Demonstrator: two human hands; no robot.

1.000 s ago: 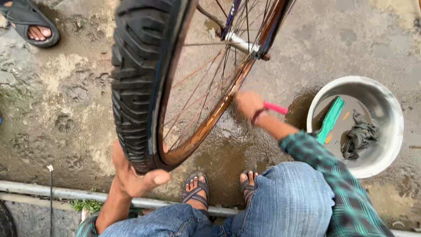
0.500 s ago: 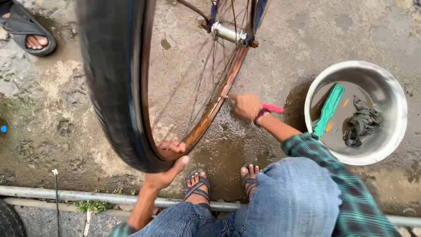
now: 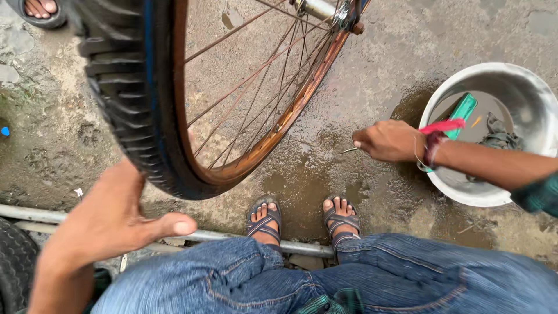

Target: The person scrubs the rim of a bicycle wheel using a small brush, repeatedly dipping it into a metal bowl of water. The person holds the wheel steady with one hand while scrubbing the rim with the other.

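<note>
— Head view: where's your left hand (image 3: 110, 218)?
— Spread open against the black knobbly tyre on the rusty spoked wheel (image 3: 125, 99), gripping nothing.
— And your right hand (image 3: 388, 141)?
— Right of that wheel, closed on a thin metal tool (image 3: 350, 150), just beside the grey metal basin (image 3: 526, 87) on wet concrete.

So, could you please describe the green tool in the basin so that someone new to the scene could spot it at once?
Start at the large bicycle wheel and look right to the round metal basin on the wet concrete. Inside it, leaning against the near-left wall just past the right hand, is a flat bright green handle. The dark crumpled rag beside it is grey and soft; this is the only green, straight-edged item.
</note>
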